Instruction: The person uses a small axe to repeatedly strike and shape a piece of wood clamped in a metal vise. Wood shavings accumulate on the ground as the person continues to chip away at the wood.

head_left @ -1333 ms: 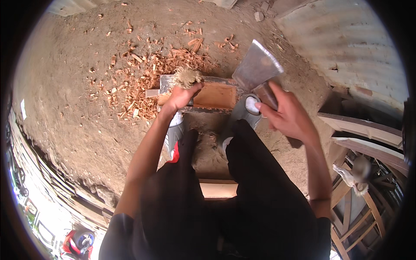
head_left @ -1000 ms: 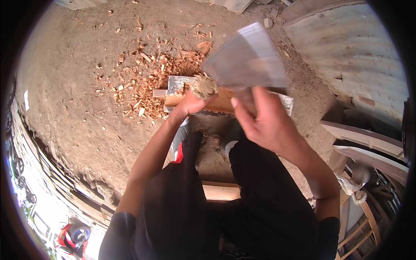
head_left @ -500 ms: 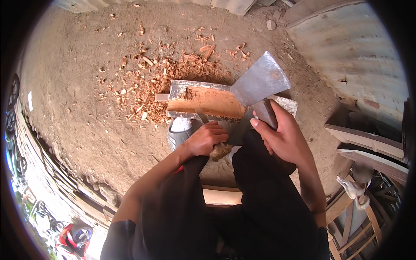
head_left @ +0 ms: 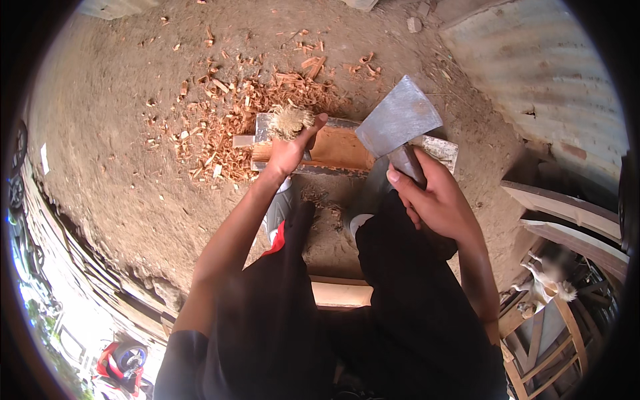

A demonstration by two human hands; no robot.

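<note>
My left hand (head_left: 293, 150) is closed round a chisel whose frayed, mushroomed handle end (head_left: 291, 123) points up. The chisel stands over the left part of a hollowed wooden workpiece (head_left: 340, 148), its cutting edge hidden below my hand. The workpiece has a fresh orange-brown hollow and worn, pale-flecked edges. In my right hand (head_left: 437, 197) is a broad-bladed axe, gripped by its dark handle. Its flat grey steel blade (head_left: 400, 115) is raised above the right end of the workpiece, apart from the chisel.
Curled wood shavings (head_left: 247, 100) litter the dirt floor beyond the workpiece. My feet are on its near side. A corrugated metal sheet (head_left: 553, 73) leans at the right, near stacked boards (head_left: 567, 207), a wooden frame (head_left: 573, 333) and a cat (head_left: 541, 288). A red motorbike (head_left: 123, 363) stands lower left.
My left hand has moved forward from above my knees to the workpiece, turning the chisel so its frayed end points up. The axe has barely moved. The cat has shifted its pose.
</note>
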